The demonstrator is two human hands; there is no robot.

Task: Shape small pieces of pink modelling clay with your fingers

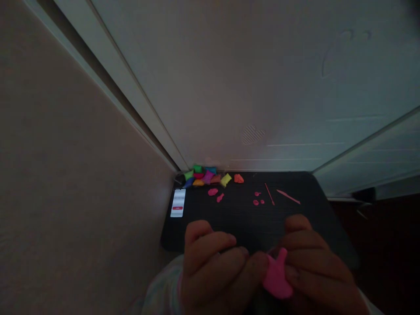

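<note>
Left hand (213,267) and right hand (318,262) both pinch pink clay (278,281), hiding part of table (236,221); phone (178,203), colored packets (208,177), pink tools (288,197) beyond.

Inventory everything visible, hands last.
Held piece: one, pink, between both hands
Packets: several, mixed colours, table's back left
Lump: one, orange, right of packets
Small pieces: five, pink, on table
Thin stick: one, pink, beside pieces
Flat tool: one, pink, beside stick
Phone: one, white screen, table's left
Table: one, black, below panel
Panel: one, grey, behind table
Heart: one, grey, on panel
Wall: one, brownish, left
Unclear object: one, black, right of table
Left hand: one, holding piece
Right hand: one, holding piece
</note>
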